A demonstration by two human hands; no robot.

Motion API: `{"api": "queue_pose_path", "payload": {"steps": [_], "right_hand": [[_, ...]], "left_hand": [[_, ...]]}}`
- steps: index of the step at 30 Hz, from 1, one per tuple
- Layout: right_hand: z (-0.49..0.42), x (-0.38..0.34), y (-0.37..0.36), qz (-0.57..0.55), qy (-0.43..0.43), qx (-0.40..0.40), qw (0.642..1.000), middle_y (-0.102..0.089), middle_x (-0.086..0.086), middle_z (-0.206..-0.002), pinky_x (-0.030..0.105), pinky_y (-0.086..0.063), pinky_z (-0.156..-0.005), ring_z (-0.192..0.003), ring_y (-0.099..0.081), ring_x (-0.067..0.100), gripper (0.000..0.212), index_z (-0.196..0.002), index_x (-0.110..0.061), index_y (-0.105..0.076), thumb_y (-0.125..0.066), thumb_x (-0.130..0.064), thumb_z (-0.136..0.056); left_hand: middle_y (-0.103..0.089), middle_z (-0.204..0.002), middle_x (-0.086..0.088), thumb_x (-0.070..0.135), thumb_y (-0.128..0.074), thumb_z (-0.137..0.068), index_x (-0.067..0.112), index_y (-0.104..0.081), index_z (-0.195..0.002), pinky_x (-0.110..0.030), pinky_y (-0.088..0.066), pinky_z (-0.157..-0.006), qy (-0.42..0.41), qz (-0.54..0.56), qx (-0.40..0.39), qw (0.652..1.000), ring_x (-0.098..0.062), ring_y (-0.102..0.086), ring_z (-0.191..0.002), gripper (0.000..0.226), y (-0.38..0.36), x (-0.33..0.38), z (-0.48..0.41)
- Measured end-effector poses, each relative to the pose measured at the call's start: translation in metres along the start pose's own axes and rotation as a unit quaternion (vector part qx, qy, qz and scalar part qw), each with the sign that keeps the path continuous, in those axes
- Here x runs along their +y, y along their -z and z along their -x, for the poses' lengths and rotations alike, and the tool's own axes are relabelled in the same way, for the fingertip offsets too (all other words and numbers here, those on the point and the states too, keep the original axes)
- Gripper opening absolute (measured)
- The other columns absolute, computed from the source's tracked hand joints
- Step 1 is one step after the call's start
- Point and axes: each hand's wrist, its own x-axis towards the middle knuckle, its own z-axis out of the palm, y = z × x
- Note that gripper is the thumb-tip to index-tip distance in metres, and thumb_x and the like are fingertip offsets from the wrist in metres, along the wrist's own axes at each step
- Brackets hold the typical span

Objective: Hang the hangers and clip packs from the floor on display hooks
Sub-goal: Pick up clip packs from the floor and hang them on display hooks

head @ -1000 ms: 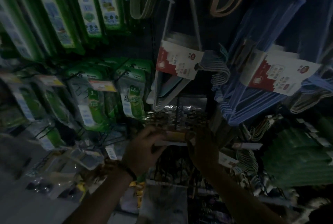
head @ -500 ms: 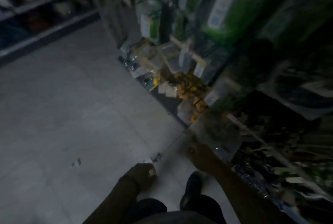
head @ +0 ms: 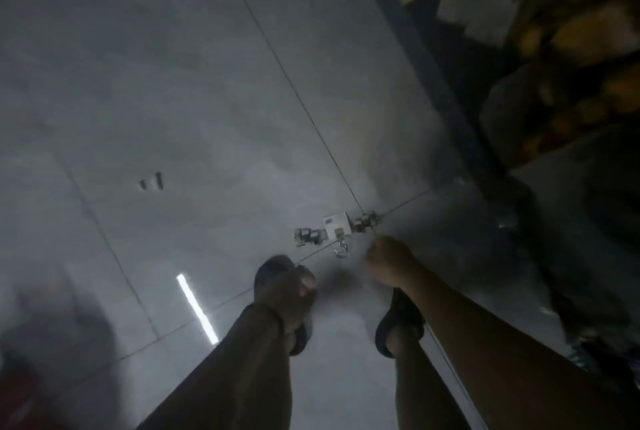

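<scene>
- Grey tiled floor (head: 173, 83) fills the view, dim and motion-blurred. A dark display rack (head: 554, 83) with yellowish packs runs along your right.
- Clip packs (head: 336, 224) lie on the floor where two tile joints cross, just ahead of your feet: a white card with small metallic clusters on either side. No hangers in view.
- Right grip (head: 391, 263): knuckles up, fingers bent, just beside the packs. Contact not resolvable, so you cannot tell whether it has hold of anything.
- Left grip (head: 291, 291): fingers curled, above your left sandal (head: 272, 265), apart from the packs. Cannot tell whether it holds something.
- Judged step: pick-up. This group is not yet hung.
- Risk: the pieces look small and scattered, so a one-handed grab may leave one behind.
- Risk: lifting by the bag rather than the card could let a pack slip.
- Risk: your feet are near, and a step forward could crush the packs.
- Risk: low light may make the hang hole hard to find at the hook.
</scene>
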Motion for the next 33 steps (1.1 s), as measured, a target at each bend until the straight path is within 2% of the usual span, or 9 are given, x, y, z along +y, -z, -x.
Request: {"api": "queue_pose_path", "payload": {"steps": [4, 7, 11, 14, 17, 20, 23, 29, 33], "right_hand": [[-0.133, 0.033, -0.064, -0.014, -0.006, -0.005, 1.000, -0.053, 0.002, -0.068, 0.025, -0.034, -0.050, -0.062, -0.055, 0.020, 0.031, -0.069, -0.014, -0.051, -0.061, -0.026, -0.096], [-0.194, 0.060, -0.116, -0.046, -0.027, 0.011, 0.998, -0.053, 0.002, -0.066, 0.025, -0.032, -0.050, -0.058, -0.053, 0.015, 0.041, -0.068, -0.016, -0.047, -0.061, -0.039, -0.100], [-0.240, 0.074, -0.163, -0.057, -0.014, 0.044, 0.997, -0.071, 0.011, -0.112, 0.019, -0.029, -0.059, -0.104, -0.068, 0.027, 0.039, -0.110, -0.008, -0.070, -0.056, -0.044, -0.104], [-0.252, 0.074, -0.181, -0.083, 0.000, 0.078, 0.993, -0.073, 0.004, -0.118, 0.015, -0.032, -0.061, -0.108, -0.069, 0.022, 0.026, -0.119, -0.014, -0.072, -0.059, -0.031, -0.104], [-0.248, 0.070, -0.184, -0.117, -0.010, 0.098, 0.988, -0.071, 0.002, -0.099, 0.009, -0.034, -0.058, -0.084, -0.065, 0.015, 0.017, -0.101, -0.012, -0.072, -0.060, -0.024, -0.101], [-0.217, 0.058, -0.166, -0.296, -0.021, 0.055, 0.953, -0.075, 0.014, -0.091, 0.034, -0.063, -0.067, -0.072, -0.077, 0.025, 0.013, -0.099, -0.008, -0.070, -0.063, -0.019, -0.100], [-0.164, 0.045, -0.136, -0.425, -0.021, 0.036, 0.904, -0.078, 0.015, -0.091, 0.036, -0.063, -0.062, -0.071, -0.079, 0.028, 0.016, -0.103, -0.005, -0.071, -0.071, -0.020, -0.098], [-0.058, 0.028, -0.043, -0.465, -0.026, 0.004, 0.885, -0.079, 0.013, -0.088, 0.032, -0.065, -0.060, -0.071, -0.079, 0.025, 0.019, -0.102, -0.005, -0.075, -0.064, -0.022, -0.103], [0.045, 0.027, 0.050, -0.350, 0.042, 0.098, 0.931, -0.077, -0.002, -0.075, 0.025, -0.055, -0.057, -0.058, -0.071, 0.008, 0.033, -0.093, -0.013, -0.074, -0.054, -0.035, -0.107]], "left_hand": [[-0.055, -0.139, -0.008, 0.035, -0.062, -0.098, 0.022, -0.056, -0.138, -0.037, -0.044, -0.110, 0.002, -0.045, 0.020, 0.999, -0.028, -0.055, -0.130, 0.042, -0.047, -0.035, -0.145], [-0.032, -0.155, -0.011, 0.030, -0.067, -0.093, 0.028, -0.043, -0.146, -0.046, -0.042, -0.112, 0.034, -0.107, 0.051, 0.992, -0.038, -0.038, -0.138, 0.058, -0.076, -0.055, -0.224], [-0.019, -0.160, -0.007, 0.035, -0.076, -0.084, 0.029, -0.029, -0.152, -0.053, -0.044, -0.111, 0.020, -0.152, 0.074, 0.985, -0.040, -0.022, -0.147, 0.083, -0.114, -0.077, -0.281], [-0.019, -0.161, -0.008, 0.033, -0.077, -0.082, 0.027, -0.027, -0.153, -0.053, -0.045, -0.110, 0.008, -0.194, 0.101, 0.976, -0.042, -0.018, -0.148, 0.087, -0.131, -0.091, -0.290], [-0.024, -0.160, -0.007, 0.028, -0.076, -0.082, 0.031, -0.028, -0.151, -0.052, -0.039, -0.113, 0.001, -0.211, 0.137, 0.968, -0.041, -0.020, -0.148, 0.083, -0.134, -0.095, -0.285], [-0.042, -0.151, -0.005, 0.033, -0.074, -0.083, 0.030, -0.033, -0.150, -0.052, -0.033, -0.113, 0.019, -0.243, 0.133, 0.961, -0.037, -0.033, -0.142, 0.079, -0.121, -0.087, -0.267], [-0.055, -0.132, -0.006, 0.045, -0.069, -0.088, 0.026, -0.043, -0.142, -0.049, -0.040, -0.107, 0.000, -0.227, 0.141, 0.964, -0.033, -0.051, -0.124, 0.064, -0.104, -0.073, -0.231], [-0.063, -0.100, -0.005, 0.016, -0.059, -0.091, 0.019, -0.049, -0.133, -0.043, -0.057, -0.078, -0.095, -0.147, 0.229, 0.958, -0.029, -0.063, -0.090, 0.044, -0.065, 0.003, -0.125], [-0.070, -0.090, 0.004, 0.046, -0.060, -0.094, 0.035, -0.041, -0.125, -0.039, -0.060, -0.073, -0.122, -0.158, 0.204, 0.959, -0.023, -0.069, -0.083, 0.039, -0.004, 0.099, -0.036]]}}
